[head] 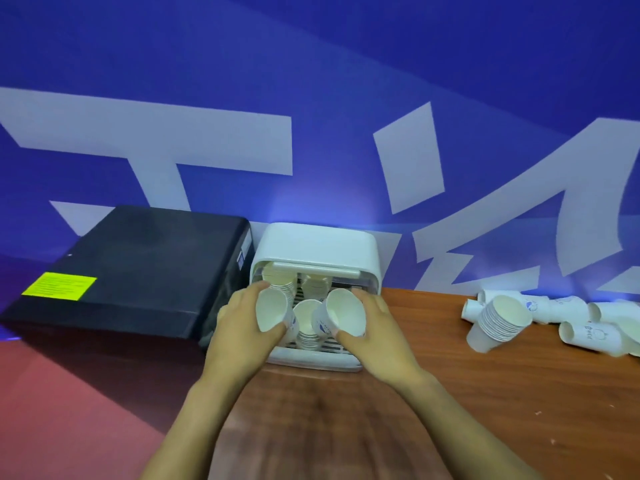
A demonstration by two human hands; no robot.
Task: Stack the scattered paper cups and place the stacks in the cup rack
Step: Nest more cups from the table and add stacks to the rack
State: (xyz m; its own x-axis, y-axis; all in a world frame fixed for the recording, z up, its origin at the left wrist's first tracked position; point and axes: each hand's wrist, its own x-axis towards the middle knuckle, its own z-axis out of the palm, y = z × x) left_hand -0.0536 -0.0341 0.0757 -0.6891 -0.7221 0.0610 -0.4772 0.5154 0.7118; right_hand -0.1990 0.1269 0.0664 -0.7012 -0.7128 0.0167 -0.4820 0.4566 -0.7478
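A white cup rack with its lid raised stands at the back of the wooden table. My left hand grips a white paper cup stack, its mouth facing me, at the rack's front left. My right hand grips a second paper cup stack at the front right. Between them another cup stack stands in the rack, and more stacks show further inside. A leaning stack and several loose cups lie on the table at the right.
A black box with a yellow label sits directly left of the rack. A blue wall with large white lettering rises behind the table. Red floor shows to the left of the table's edge.
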